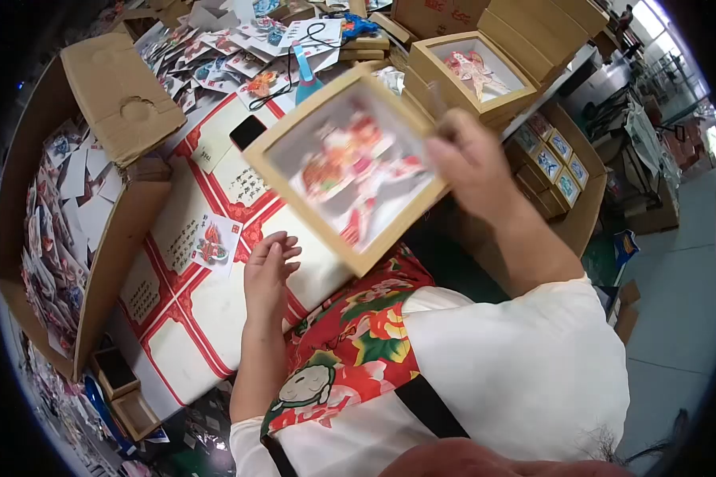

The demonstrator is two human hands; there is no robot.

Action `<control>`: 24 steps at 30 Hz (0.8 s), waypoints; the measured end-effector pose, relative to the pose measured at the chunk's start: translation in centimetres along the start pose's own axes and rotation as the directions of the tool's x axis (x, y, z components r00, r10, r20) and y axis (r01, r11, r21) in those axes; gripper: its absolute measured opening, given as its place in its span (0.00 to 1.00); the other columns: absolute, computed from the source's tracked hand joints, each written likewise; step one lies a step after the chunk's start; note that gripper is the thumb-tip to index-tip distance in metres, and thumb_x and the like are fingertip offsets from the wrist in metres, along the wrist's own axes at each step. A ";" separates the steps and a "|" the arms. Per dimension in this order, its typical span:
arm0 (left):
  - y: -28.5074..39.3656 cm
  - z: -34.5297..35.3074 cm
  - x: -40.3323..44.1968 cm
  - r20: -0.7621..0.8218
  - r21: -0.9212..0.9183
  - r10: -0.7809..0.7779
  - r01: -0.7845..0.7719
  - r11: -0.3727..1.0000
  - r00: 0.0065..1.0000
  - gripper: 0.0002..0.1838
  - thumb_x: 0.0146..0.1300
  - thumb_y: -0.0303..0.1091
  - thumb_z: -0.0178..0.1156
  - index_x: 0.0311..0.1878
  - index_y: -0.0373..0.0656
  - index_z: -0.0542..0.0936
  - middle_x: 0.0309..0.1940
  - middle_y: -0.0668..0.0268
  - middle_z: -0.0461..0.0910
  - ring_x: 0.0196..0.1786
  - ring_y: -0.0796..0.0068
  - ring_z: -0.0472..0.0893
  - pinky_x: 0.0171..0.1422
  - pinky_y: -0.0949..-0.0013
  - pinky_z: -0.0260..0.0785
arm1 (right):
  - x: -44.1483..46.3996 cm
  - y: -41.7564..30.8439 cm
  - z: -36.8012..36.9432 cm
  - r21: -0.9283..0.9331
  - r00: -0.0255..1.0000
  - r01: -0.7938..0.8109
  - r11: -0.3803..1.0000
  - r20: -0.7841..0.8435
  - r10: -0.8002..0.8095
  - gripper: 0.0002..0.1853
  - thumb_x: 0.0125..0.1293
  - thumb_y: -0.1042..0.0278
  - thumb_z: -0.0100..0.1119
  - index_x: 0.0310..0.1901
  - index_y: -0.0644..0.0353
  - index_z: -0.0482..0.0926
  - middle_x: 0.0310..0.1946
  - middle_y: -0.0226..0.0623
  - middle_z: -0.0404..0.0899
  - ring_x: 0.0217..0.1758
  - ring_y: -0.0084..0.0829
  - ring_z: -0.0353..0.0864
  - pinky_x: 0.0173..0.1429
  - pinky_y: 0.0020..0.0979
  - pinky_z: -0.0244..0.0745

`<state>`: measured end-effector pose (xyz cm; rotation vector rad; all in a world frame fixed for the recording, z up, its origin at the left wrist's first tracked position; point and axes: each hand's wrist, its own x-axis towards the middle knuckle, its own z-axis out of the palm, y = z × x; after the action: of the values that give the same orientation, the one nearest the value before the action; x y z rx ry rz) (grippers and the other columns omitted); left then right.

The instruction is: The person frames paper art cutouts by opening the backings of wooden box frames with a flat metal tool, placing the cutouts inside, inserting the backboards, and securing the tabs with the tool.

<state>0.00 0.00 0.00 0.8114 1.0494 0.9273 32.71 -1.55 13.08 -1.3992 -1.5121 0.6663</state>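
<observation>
Head view: a wooden frame (306, 208) is held up, tilted, over the near edge of the bench (184, 358), and a red and white figure (363, 163) can be seen inside it. Its right side is gripped by the right hand (465, 163), which is a bit blurred. The left hand (270, 261) is held well apart from the right one, with its fingers loosely bent; whether the bench is touched by it cannot be told. Just beside that hand, a card (215, 241) is laid flat. A black phone (248, 133) is placed farther back, near the frame's top left corner. At the back, a big pile of cards (229, 54) is spread out. On the left, more cards are packed in a big box (113, 274). On the far right side, a second frame (523, 89) is set near an open lid, and below it small frames (563, 149) are lined up in another box (585, 215). A red flowery apron (374, 346) is worn.
</observation>
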 end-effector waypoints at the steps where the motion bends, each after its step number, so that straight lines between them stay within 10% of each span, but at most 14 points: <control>1: -0.2 -0.8 -0.4 -0.052 -0.022 -0.003 0.002 1.000 0.999 0.13 0.76 0.34 0.49 0.56 0.39 0.75 0.47 0.62 0.82 0.46 0.74 0.82 0.48 0.71 0.76 | 0.3 -1.1 -2.3 -0.004 0.983 0.056 0.998 -0.177 -0.056 0.12 0.69 0.62 0.56 0.41 0.65 0.76 0.27 0.28 0.75 0.32 0.18 0.72 0.36 0.26 0.70; 2: -0.5 -1.4 -0.8 -0.106 -0.043 -0.010 0.005 0.999 0.994 0.12 0.76 0.34 0.49 0.54 0.40 0.76 0.45 0.62 0.82 0.44 0.75 0.82 0.45 0.73 0.77 | 1.1 -2.0 -5.3 -0.230 0.948 0.146 0.962 -0.247 -0.203 0.11 0.69 0.62 0.56 0.39 0.63 0.76 0.25 0.25 0.74 0.27 0.17 0.71 0.32 0.24 0.69; 3: -0.8 -2.1 -1.2 -0.161 -0.065 -0.017 0.006 0.998 0.987 0.11 0.76 0.34 0.49 0.53 0.41 0.76 0.44 0.63 0.82 0.42 0.77 0.82 0.41 0.74 0.78 | 1.4 -3.3 -7.6 -0.160 0.936 -0.084 0.984 -0.352 0.023 0.12 0.70 0.60 0.56 0.37 0.62 0.76 0.23 0.22 0.72 0.24 0.14 0.69 0.27 0.20 0.66; 8: -1.7 -5.1 -2.3 -0.234 -0.173 0.011 -0.053 0.984 0.972 0.12 0.76 0.34 0.48 0.54 0.39 0.75 0.42 0.63 0.81 0.40 0.77 0.81 0.41 0.76 0.75 | 4.8 -1.5 -15.0 -0.240 0.924 -0.163 0.957 -0.376 0.063 0.17 0.72 0.53 0.55 0.34 0.60 0.74 0.22 0.23 0.71 0.20 0.16 0.67 0.24 0.21 0.62; 13: -2.1 -6.6 -3.7 -0.301 -0.163 0.029 -0.081 0.983 0.953 0.11 0.76 0.34 0.49 0.53 0.40 0.76 0.39 0.66 0.81 0.37 0.78 0.80 0.39 0.76 0.76 | 6.5 0.6 -17.0 -0.671 0.883 -0.378 0.638 -0.469 0.029 0.21 0.67 0.49 0.61 0.34 0.63 0.76 0.26 0.42 0.80 0.24 0.31 0.78 0.31 0.34 0.72; 18: -3.0 -8.6 -5.9 -0.434 -0.041 0.157 -0.193 0.980 0.887 0.12 0.75 0.34 0.50 0.54 0.39 0.76 0.37 0.67 0.79 0.37 0.78 0.78 0.40 0.76 0.72 | 4.2 -0.4 -12.2 -0.831 0.746 -0.318 0.455 -0.516 -0.420 0.25 0.60 0.42 0.67 0.39 0.61 0.80 0.33 0.41 0.84 0.38 0.47 0.83 0.47 0.44 0.75; 21: -2.6 -11.5 -7.7 -0.566 0.152 0.288 -0.246 0.957 0.773 0.13 0.74 0.33 0.51 0.54 0.35 0.76 0.39 0.64 0.80 0.39 0.78 0.78 0.45 0.75 0.72 | 3.3 1.2 -10.6 -0.833 0.882 -0.116 0.541 -0.337 -0.331 0.28 0.60 0.45 0.69 0.49 0.63 0.79 0.40 0.43 0.85 0.41 0.42 0.84 0.46 0.39 0.77; 24: -1.5 -16.0 -9.4 -0.596 0.368 0.552 -0.413 0.833 0.583 0.12 0.72 0.30 0.54 0.54 0.34 0.78 0.43 0.63 0.82 0.46 0.77 0.81 0.52 0.73 0.73 | 5.4 3.3 -12.2 -0.948 0.947 -0.092 0.305 -0.178 -0.267 0.34 0.62 0.38 0.63 0.53 0.65 0.78 0.45 0.46 0.84 0.46 0.46 0.83 0.49 0.41 0.76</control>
<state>-16.84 -7.37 -2.77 0.9663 1.6223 1.7152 45.55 1.82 16.65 -2.1169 -1.7513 -0.7474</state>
